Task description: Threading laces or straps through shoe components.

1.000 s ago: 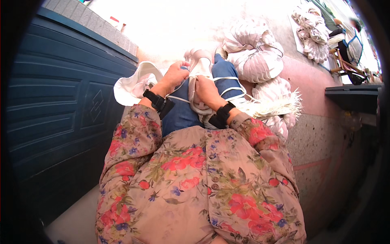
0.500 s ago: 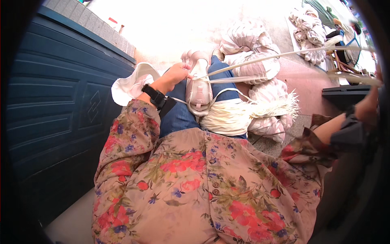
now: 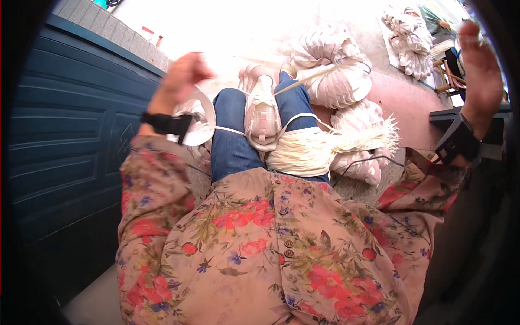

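A pale pink and white sneaker [image 3: 263, 122] is wedged between my knees, its toe toward me; more pale shoes show just beyond it. One flat cream lace [image 3: 303, 81] slants from its upper to the right, its far end lost against other shoes. My left hand [image 3: 187, 76] is raised left of the sneaker, fingers curled and smeared by motion, so I cannot make out anything in it. My right hand [image 3: 480, 73] is lifted at the far right, fingers seemingly stretched upward, with no lace visible in it. A thick bundle of cream laces [image 3: 303, 154] lies over my right thigh, tied with a cord.
Bundled pale shoes [image 3: 336, 81] lie on the floor to the right, with another pile [image 3: 409, 43] farther off near a wooden stool [image 3: 448, 78]. A dark blue panelled door [image 3: 65, 135] stands along my left. Beside my left knee is a white rounded thing [image 3: 197, 130].
My left hand has left the sneaker and moved up and left. My right hand has risen, and the laces stretched toward it are no longer taut there; one shorter-looking strand shows.
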A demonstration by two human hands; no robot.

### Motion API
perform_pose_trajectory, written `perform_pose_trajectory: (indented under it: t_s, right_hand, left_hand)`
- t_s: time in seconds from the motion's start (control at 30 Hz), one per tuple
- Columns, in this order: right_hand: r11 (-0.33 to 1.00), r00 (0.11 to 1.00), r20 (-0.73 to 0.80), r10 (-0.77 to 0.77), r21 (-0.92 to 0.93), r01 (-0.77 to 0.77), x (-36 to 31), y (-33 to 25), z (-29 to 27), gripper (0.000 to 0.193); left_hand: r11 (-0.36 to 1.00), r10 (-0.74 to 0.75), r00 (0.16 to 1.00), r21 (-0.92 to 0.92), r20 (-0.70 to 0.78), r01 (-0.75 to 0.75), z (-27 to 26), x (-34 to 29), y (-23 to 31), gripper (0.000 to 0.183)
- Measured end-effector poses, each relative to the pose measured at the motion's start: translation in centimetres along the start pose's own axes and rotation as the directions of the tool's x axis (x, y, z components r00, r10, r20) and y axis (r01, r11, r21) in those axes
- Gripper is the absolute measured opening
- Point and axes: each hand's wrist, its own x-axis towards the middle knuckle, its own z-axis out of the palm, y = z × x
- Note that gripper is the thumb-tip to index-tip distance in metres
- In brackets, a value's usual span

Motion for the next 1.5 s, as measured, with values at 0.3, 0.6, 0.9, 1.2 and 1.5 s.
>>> perform_pose_trajectory:
  t_s: [0.3, 0.6, 0.9, 1.2, 1.5]
  right_hand:
    - [0.525, 0.815, -0.564, 0.135, -0.657, -0.541, -8.9, 16.2, -12.2, 0.02]
    - [-0.189, 0.942, -0.011, 0.335, -0.98, 0.056, -14.4, 36.4, -4.5, 0.01]
    - [-0.316, 0.991, -0.103, 0.085, -0.946, -0.071, -14.7, 38.7, -4.7, 0.006]
    - [-0.389, 0.969, -0.118, 0.215, -0.921, -0.026, -14.0, 38.8, -4.6, 0.008]
    - [-0.431, 0.984, -0.134, 0.12, -0.9, -0.07, -14.2, 38.9, -4.5, 0.013]
  left_hand:
    - [0.951, -0.124, 0.639, -0.274, -0.759, -0.141, -20.3, -10.5, 6.7, 0.029]
    - [0.885, -0.464, 0.869, -0.13, -0.172, 0.446, 1.0, -4.1, -4.4, 0.009]
    - [0.801, -0.327, 0.928, 0.47, -0.177, 0.372, 7.4, -4.4, -10.2, 0.024]
    - [0.787, -0.022, 0.977, 0.599, -0.213, 0.148, 6.9, -5.6, -12.0, 0.025]
    - [0.558, 0.205, 0.934, 0.818, -0.294, 0.135, 7.2, -4.7, -13.2, 0.023]
